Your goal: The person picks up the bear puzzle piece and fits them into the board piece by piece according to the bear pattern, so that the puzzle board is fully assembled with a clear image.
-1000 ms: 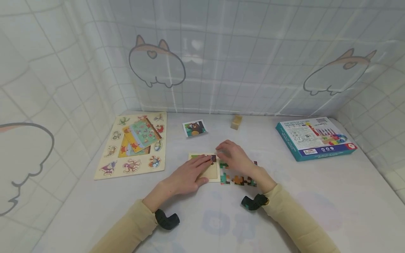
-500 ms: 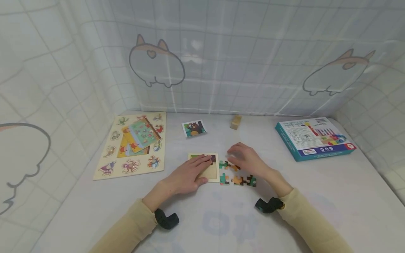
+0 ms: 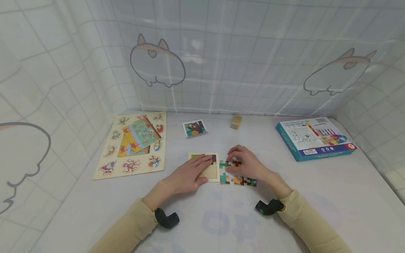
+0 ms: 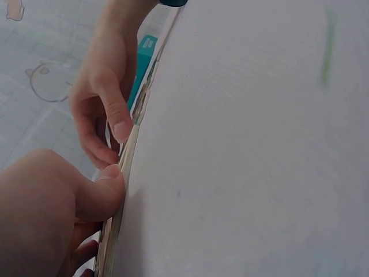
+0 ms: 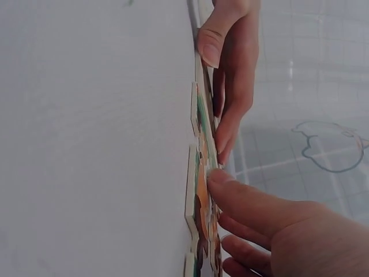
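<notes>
My left hand (image 3: 188,175) lies flat over a small wooden puzzle tray (image 3: 210,174), fingers straight across it and thumb by its near edge. A dark puzzle piece (image 3: 213,158) shows in the tray's upper right corner, by the fingertips. Just right of the tray, my right hand (image 3: 246,163) hovers low over loose jigsaw pieces, thumb and fingers apart. Between them show a green piece (image 3: 224,164) and a brown piece (image 3: 236,163). In the right wrist view the right thumb (image 5: 222,178) is at the pieces' edge; whether it touches is unclear. Nearer lie a teal piece (image 3: 224,179) and an orange piece (image 3: 238,180).
A bear picture card (image 3: 194,128) and a small wooden block (image 3: 236,122) lie behind the hands. At left, a sea-animal board (image 3: 133,165) carries two picture puzzles. A teal-sided box (image 3: 316,138) lies at right. Patterned cloth walls rise behind and beside.
My right hand has moved right, away from the tray's edge, and then dipped over the loose pieces, uncovering the nearer row. The left hand has stayed on the tray.
</notes>
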{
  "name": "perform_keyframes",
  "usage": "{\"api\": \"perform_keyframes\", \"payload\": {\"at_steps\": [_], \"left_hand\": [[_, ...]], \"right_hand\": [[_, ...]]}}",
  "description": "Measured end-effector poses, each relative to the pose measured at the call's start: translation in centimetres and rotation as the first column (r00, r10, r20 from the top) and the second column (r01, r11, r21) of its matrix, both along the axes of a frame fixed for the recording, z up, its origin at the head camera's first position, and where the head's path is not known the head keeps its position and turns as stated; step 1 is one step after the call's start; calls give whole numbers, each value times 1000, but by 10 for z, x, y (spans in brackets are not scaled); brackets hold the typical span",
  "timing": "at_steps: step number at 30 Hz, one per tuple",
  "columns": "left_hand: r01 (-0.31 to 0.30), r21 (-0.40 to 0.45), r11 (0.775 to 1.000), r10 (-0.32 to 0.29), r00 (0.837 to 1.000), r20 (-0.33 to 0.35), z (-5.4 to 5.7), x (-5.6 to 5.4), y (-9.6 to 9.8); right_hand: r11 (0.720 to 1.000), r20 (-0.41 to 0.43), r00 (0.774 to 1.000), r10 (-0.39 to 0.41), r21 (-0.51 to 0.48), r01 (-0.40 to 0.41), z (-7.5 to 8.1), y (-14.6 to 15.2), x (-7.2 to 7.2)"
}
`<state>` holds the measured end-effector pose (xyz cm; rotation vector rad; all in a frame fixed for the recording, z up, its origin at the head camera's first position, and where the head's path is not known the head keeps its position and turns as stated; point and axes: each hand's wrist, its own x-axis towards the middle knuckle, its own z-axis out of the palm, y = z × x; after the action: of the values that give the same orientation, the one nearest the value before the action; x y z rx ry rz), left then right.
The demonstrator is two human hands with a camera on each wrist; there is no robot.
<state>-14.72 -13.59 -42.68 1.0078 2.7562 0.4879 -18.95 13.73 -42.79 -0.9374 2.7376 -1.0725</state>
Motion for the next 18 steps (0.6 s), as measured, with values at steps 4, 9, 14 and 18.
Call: {"api": "perform_keyframes", "payload": {"at_steps": [4,9,14,18], "left_hand": [[-3,-13,1000,2,1000,-8,-1,-1,0],[2,-23,1000,-2,1000,-15,0,0,-1],[7,-23,1000,-8,1000,-17,0,0,-1],[1,-25,1000,-1,1000,-12,-1,0,-1]], "right_hand": [[1000,-13,1000,8,-11,-8,-1,-1,1],[999,-37,999,27,-28,-28,-3,-1,0],[998,-45,998,49,-28,-50,-4,0,-1],[997,-58,996,71,-18,-72,-4,1,-1]]}}
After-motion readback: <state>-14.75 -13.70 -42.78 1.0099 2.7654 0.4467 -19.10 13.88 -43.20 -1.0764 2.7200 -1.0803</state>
